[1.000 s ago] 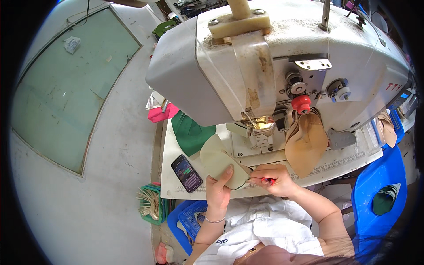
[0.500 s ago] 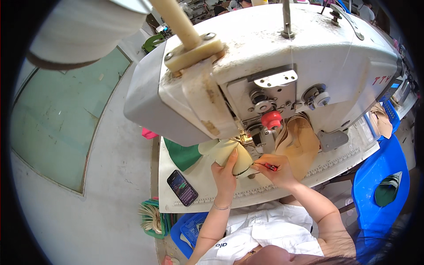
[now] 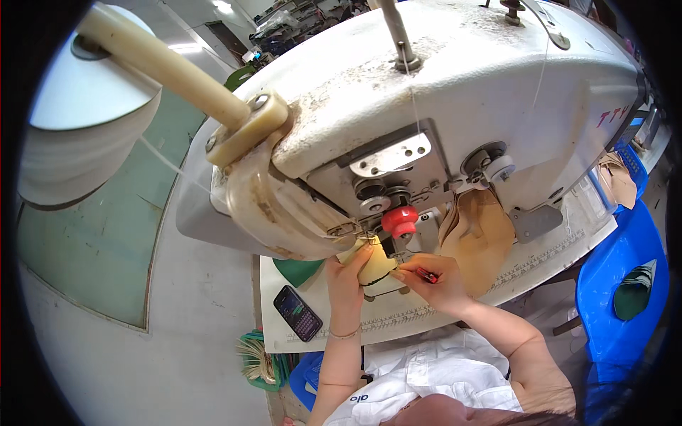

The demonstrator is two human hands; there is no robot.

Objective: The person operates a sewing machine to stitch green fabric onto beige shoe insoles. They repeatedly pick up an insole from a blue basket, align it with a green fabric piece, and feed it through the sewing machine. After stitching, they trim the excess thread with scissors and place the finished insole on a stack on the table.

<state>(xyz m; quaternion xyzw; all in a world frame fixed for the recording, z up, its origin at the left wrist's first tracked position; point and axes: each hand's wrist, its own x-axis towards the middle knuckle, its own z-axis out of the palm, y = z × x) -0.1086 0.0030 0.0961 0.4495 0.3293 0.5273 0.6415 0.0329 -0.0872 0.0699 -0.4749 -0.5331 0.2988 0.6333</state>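
A pale yellow curved piece (image 3: 377,267) with a dark edge sits at the needle area of a white sewing machine (image 3: 341,99). My left hand (image 3: 346,290) grips its left side, thumb on top, close to the metal parts. On the other side my right hand (image 3: 442,285) pinches the piece's right edge between thumb and finger. A small red-and-black tool (image 3: 427,275) is tucked in that same hand; its kind is hard to make out. Just above the hands is the machine's red knob (image 3: 399,222). The needle tip is hidden among the metal parts.
Tan pieces (image 3: 477,245) lie stacked under the machine arm. A green piece (image 3: 297,271) and a phone (image 3: 298,313) are on the white table (image 3: 398,307) at left. A blue plastic container (image 3: 604,312) with green pieces (image 3: 635,291) stands right; a thread cone (image 3: 85,153) hangs upper left.
My view has shifted, bringing the machine head lower and leftward. The pale yellow piece shows less of its left part, and both hands still hold it.
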